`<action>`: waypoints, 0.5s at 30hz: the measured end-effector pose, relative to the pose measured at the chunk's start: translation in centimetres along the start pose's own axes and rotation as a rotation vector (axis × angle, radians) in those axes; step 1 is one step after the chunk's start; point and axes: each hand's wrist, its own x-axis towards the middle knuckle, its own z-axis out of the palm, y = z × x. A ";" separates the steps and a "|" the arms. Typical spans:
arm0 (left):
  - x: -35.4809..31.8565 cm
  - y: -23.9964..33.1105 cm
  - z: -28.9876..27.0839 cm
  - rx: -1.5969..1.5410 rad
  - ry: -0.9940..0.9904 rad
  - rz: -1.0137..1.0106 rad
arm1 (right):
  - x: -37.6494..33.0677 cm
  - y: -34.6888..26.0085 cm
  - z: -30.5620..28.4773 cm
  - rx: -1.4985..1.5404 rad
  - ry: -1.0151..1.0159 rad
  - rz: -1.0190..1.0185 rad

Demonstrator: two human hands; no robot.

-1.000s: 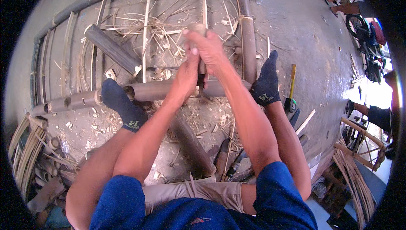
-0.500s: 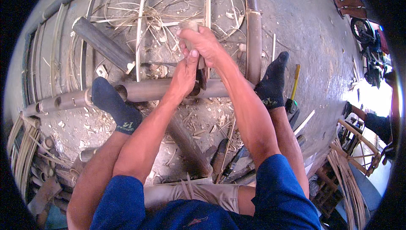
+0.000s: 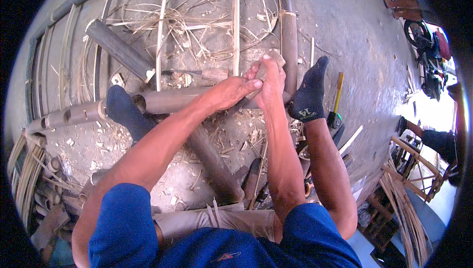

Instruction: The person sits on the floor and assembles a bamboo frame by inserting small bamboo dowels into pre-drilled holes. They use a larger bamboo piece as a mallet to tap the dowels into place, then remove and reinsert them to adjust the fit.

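Observation:
My right hand (image 3: 271, 84) is closed round the pale wooden handle (image 3: 278, 59) of a bladed tool. Against it presses my left hand (image 3: 231, 92), fingers wrapped and thumb lying over the grip. A dark blade (image 3: 238, 107) shows partly below the hands, at a long brown bamboo pole (image 3: 172, 101) that runs crosswise under them. Its exact contact with the pole is hidden. Just beyond my left hand, a second tool with a wooden handle (image 3: 215, 74) and a thin dark blade lies on the floor.
My socked feet rest by the pole. Pale slats (image 3: 236, 26) and an upright bamboo post (image 3: 288, 36) join it in a frame. Loose shavings (image 3: 180, 21), a cut bamboo length (image 3: 118, 48), a yellow tape measure (image 3: 338, 93) and bundled strips (image 3: 404, 214) lie around.
Both hands have moved right along the pole with the tool, toward the upright post, and the tool's handle now slants right. The wooden-handled tool on the floor has come into view.

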 end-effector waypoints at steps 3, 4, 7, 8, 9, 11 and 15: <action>0.1 -0.4 0.5 0.103 -0.121 0.048 | -1.8 1.1 -1.6 0.141 0.016 -0.104; 0.0 -0.4 0.6 0.133 -0.121 0.088 | -2.5 1.6 -2.1 0.128 0.009 -0.155; -0.3 -0.1 1.2 0.203 -0.254 0.131 | -4.8 3.1 -3.0 0.351 0.244 -0.120; -0.5 0.2 1.3 0.335 -0.297 0.195 | -5.4 3.3 -3.2 0.433 0.326 -0.098; -0.3 0.5 1.1 0.315 -0.296 0.121 | -5.3 3.3 -3.1 0.397 0.247 -0.153; -0.2 1.1 0.5 0.309 -0.372 -0.048 | -4.6 3.0 -2.0 0.321 0.314 -0.174; -1.4 1.1 -1.4 0.137 0.338 -0.068 | -0.6 1.7 3.4 0.084 0.175 -0.225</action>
